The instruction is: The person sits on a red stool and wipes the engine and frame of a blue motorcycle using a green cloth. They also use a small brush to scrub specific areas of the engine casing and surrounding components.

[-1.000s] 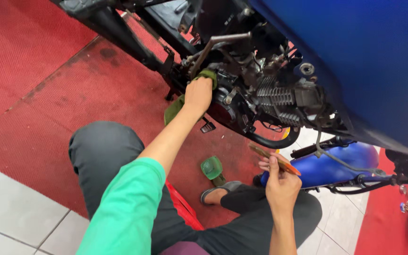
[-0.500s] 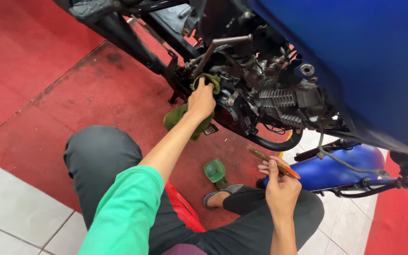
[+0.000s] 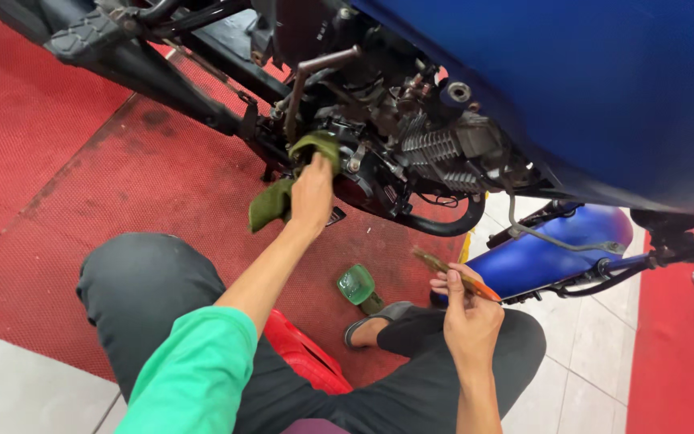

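Observation:
My left hand (image 3: 312, 193) presses an olive-green rag (image 3: 273, 201) against the lower side of a motorcycle engine (image 3: 411, 153), just below the kick lever (image 3: 315, 76). Part of the rag hangs down beside my wrist. My right hand (image 3: 466, 309) is held lower, near my knee, and grips a thin brush with an orange handle (image 3: 455, 275) that points up and left. The blue fuel tank (image 3: 588, 80) fills the upper right.
I squat on a red stool (image 3: 307, 358) over a red textured mat (image 3: 106, 193). A small green cup (image 3: 357, 284) stands on the mat by my sandalled foot (image 3: 375, 317). A blue body panel (image 3: 556, 249) lies on the white tiles at right.
My left hand with the rag has shifted slightly along the engine case. My right hand keeps the brush in about the same place. The view has drifted a little.

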The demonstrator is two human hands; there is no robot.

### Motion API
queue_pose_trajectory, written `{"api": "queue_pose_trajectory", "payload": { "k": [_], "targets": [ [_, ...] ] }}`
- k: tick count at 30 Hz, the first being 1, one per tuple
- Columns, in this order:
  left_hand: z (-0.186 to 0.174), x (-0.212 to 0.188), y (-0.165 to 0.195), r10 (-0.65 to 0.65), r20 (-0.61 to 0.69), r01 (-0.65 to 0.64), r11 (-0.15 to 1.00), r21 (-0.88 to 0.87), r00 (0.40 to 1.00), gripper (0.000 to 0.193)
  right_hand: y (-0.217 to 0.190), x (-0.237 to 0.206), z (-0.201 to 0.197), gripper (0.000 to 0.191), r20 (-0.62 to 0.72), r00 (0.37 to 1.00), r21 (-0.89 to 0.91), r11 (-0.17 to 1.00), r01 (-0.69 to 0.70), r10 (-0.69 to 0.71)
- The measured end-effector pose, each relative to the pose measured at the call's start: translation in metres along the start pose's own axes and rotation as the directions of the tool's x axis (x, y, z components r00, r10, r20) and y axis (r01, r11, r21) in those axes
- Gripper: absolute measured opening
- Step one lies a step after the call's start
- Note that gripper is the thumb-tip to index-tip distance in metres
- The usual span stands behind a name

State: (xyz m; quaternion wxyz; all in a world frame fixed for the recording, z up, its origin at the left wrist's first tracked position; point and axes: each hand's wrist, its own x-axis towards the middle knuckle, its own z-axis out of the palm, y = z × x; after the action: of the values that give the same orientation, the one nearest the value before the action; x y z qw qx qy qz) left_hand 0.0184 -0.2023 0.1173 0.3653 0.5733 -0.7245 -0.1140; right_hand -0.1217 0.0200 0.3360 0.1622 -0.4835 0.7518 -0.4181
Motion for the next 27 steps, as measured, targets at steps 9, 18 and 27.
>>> {"api": "queue_pose_trajectory", "payload": {
  "k": [9,18,27],
  "targets": [
    [-0.024,0.011,0.01,0.035,0.108,-0.02,0.99,-0.139,0.993,0.06,0.014,-0.005,-0.008,0.027,-0.022,1.0,0.022,1.0,-0.01,0.01],
    [-0.018,-0.026,0.01,-0.025,0.153,0.049,0.986,-0.159,0.988,0.061,0.017,-0.015,-0.007,0.028,-0.022,0.999,0.025,0.999,-0.029,0.03],
    [-0.018,-0.027,0.002,-0.031,0.084,0.049,0.975,-0.215,0.996,0.056,0.023,-0.017,-0.013,0.027,-0.034,0.999,0.065,0.998,-0.015,0.017]
  ]
}}
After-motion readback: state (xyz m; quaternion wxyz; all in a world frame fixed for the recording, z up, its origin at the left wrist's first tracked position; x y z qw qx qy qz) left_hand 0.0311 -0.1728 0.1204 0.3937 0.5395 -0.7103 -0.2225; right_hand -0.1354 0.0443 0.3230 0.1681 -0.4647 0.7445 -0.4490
